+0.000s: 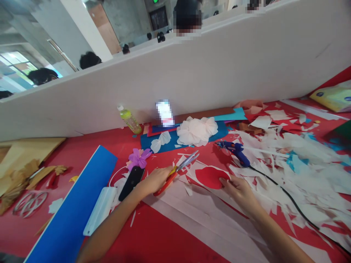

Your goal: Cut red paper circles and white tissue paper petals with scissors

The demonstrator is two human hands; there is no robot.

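Observation:
My left hand [159, 179] is closed round the handles of a pair of scissors [188, 160], whose blades point away and to the right. Between the thumb and fingers of my right hand [238, 190] is the edge of a rounded red paper piece [210, 177]. The scissor tips are apart from that piece, a little to its upper left. Below both hands lies a long pale pink sheet [192, 215] on the red table [170, 233]. White paper petals [196, 131] form a flower shape beyond the hands.
A blue glue gun [238, 155] with a black cord lies right of centre, beside heaped paper scraps [296, 175]. On the left are a black phone [132, 182], a white power strip [100, 212], a purple flower [139, 158] and a blue board [74, 204]. A bottle [130, 120] stands by the white partition [192, 73].

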